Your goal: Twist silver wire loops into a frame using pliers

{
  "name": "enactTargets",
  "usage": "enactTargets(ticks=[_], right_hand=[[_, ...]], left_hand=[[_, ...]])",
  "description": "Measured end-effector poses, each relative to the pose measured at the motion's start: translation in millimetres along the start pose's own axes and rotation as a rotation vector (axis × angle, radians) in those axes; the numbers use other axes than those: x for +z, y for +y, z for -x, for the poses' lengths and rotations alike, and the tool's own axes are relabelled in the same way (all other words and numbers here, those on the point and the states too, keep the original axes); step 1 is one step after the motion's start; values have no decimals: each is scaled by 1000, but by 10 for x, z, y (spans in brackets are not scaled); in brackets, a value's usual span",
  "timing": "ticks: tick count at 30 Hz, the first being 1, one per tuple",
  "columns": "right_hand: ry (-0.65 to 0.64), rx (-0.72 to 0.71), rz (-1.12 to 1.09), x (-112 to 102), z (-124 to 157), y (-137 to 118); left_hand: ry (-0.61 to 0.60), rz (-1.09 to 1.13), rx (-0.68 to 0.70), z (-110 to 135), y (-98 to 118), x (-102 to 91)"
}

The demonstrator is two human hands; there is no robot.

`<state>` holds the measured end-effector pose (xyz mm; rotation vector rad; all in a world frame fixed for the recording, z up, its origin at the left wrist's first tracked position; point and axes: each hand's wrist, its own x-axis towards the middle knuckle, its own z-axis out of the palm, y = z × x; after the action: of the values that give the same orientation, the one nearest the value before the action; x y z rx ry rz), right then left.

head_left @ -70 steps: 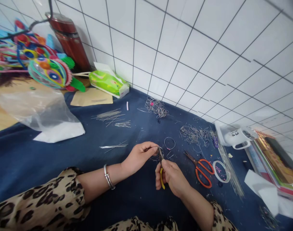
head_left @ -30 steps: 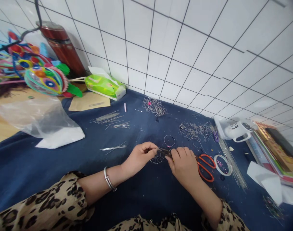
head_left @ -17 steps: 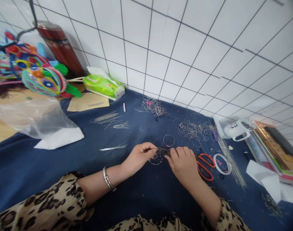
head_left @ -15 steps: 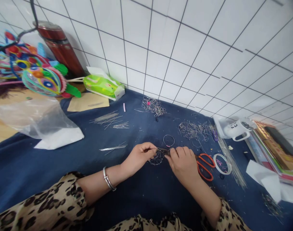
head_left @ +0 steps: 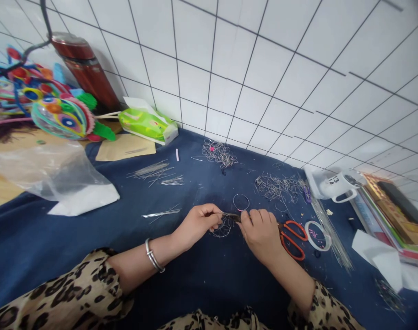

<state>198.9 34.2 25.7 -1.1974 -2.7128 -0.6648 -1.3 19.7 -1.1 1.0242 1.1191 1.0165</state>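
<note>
My left hand (head_left: 198, 224), closed in a pinch, holds a small wire frame (head_left: 223, 230) of thin curved wires, which hangs partly behind the fingertips. My right hand (head_left: 260, 236) is wrapped round dark pliers (head_left: 234, 217). Their jaws point left and meet the wire at my left fingertips; whether they are clamped is too small to tell. Just above the pliers lies a thin wire ring (head_left: 241, 202) with a bit of pink on it. Orange-handled scissors (head_left: 294, 236) lie right of my right hand, their blades hidden. Beyond them is a round clear dish (head_left: 327, 242) with pink beads.
Straight wires (head_left: 150, 170) lie on the dark blue cloth (head_left: 92, 233) at left. Tangled wire heaps (head_left: 218, 153) sit near the tiled wall. Long wires (head_left: 332, 238), a white mug (head_left: 339, 185) and books (head_left: 377, 215) stand right; a red flask (head_left: 87, 68) and tissue pack (head_left: 147, 123) are back left.
Hardly anything differs. The pliers and my right hand have shifted very slightly, and the wire frame has turned a little at my left fingertips. Both hands keep their hold.
</note>
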Motion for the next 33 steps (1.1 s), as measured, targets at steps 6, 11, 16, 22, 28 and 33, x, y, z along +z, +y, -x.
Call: enactTargets(ticks=[6, 11, 16, 22, 28, 33], right_hand=[[34, -25, -26, 66, -14, 22], [46, -12, -40, 102, -10, 14], [35, 2, -27, 110, -3, 1], [35, 1, -18, 107, 0, -3], [21, 6, -9, 106, 8, -7], [6, 1, -17, 113, 0, -7]], left_hand=[[13, 34, -15, -23, -23, -8], [20, 82, -38, -30, -30, -3], [15, 177, -34, -22, -40, 16], [14, 208, 9, -6, -59, 43], [50, 160, 34, 20, -46, 69], [50, 137, 41, 10, -38, 67]])
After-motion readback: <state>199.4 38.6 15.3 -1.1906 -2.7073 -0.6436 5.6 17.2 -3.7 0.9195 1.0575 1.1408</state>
